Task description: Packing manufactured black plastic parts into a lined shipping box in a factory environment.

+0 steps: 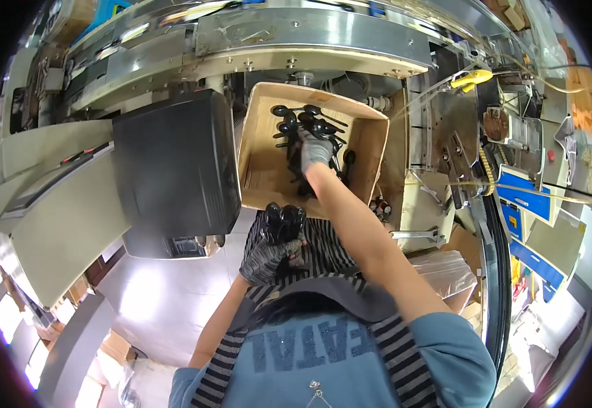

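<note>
My right hand [315, 149] grasps black plastic spoons [304, 121] inside the open cardboard box [262, 146]; my left hand [268, 257], just below it, clenches a bundle of spoons [283, 221].

Dark-coated knit gloves, blue top, seemingly striped apron straps.

A tilted cardboard box [262, 146] (open-topped) carries a loose heap of black plastic spoons [299, 122].
</note>
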`<action>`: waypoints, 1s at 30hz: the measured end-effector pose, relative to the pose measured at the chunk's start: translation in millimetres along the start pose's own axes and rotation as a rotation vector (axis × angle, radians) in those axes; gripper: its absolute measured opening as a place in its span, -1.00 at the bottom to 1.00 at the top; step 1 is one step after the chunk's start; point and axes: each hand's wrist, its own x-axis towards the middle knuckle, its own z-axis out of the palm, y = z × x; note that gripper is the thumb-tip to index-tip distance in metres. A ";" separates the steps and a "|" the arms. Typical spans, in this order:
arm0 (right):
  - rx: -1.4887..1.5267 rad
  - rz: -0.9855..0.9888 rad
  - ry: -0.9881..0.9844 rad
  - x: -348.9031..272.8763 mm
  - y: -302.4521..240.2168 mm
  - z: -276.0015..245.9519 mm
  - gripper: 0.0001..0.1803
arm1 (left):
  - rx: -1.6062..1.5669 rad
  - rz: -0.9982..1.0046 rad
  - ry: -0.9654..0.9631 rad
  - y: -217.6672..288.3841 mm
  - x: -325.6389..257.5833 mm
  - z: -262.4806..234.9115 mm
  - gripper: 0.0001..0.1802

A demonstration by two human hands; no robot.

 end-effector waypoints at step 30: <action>-1.565 -0.505 -0.078 34.8 -37.6 -64.7 -0.58 | -0.171 -0.100 -0.043 12.0 -1.4 -8.3 -0.75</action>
